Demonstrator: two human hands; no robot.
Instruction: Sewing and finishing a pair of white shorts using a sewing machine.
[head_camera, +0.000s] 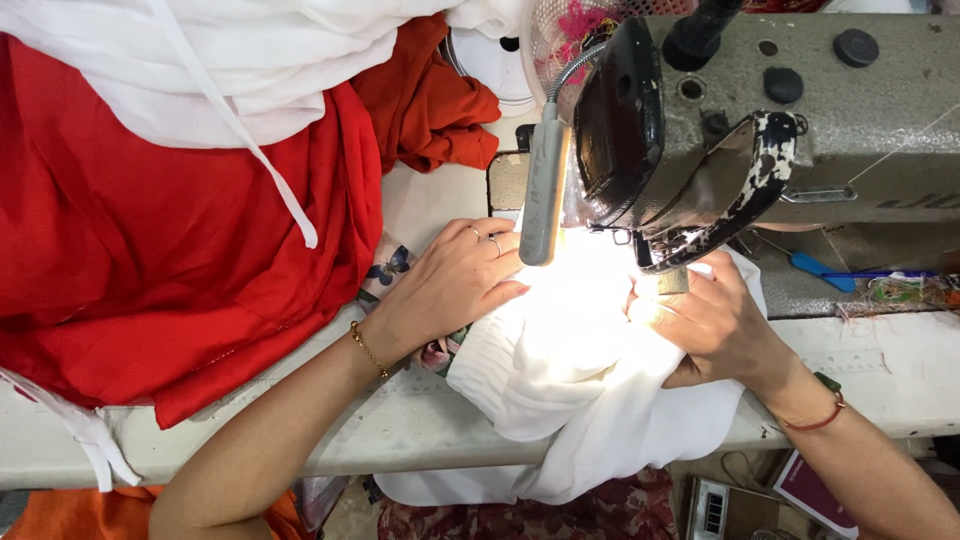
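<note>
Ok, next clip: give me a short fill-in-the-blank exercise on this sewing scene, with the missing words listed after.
1. Both hands press a piece of ____ fabric under the sewing machine.
2. The left hand wears rings, and its wrist a thin ____ bracelet.
3. A large heap of ____ cloth lies left of the left hand.
4. The right hand has a ____ cord round its wrist.

Missing words: white; gold; red; red
</note>
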